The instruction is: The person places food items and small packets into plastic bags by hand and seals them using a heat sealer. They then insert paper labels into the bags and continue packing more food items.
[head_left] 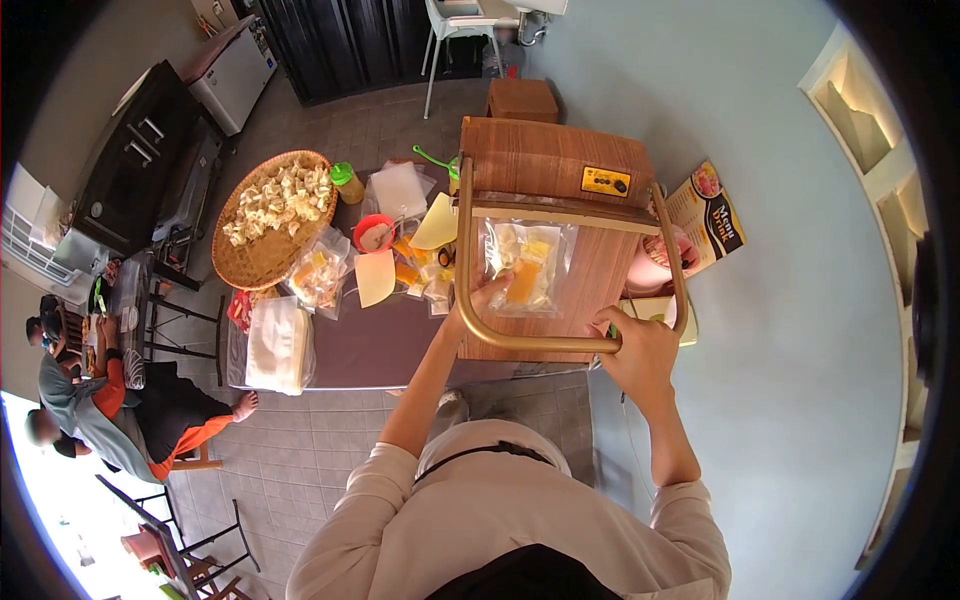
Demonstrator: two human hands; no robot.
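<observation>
A wood-patterned machine point(560, 155) with a gold frame handle stands on the table in front of me. My right hand point(640, 350) is wrapped round the front bar of the gold handle point(520, 341). On the machine's wooden top lies a clear plastic bag point(545, 285) with pale pieces and an orange packet inside. My left hand point(482, 300) is at the bag's left edge, under the frame; its fingertips are partly hidden, so its grip cannot be made out.
Left on the table point(380, 350) are a woven basket point(255, 255) of pale pieces, a red bowl point(374, 234), filled bags point(320, 270) and a stack of clear bags point(277, 345). A menu board point(706, 215) leans at the right wall. People point(100, 400) sit far left.
</observation>
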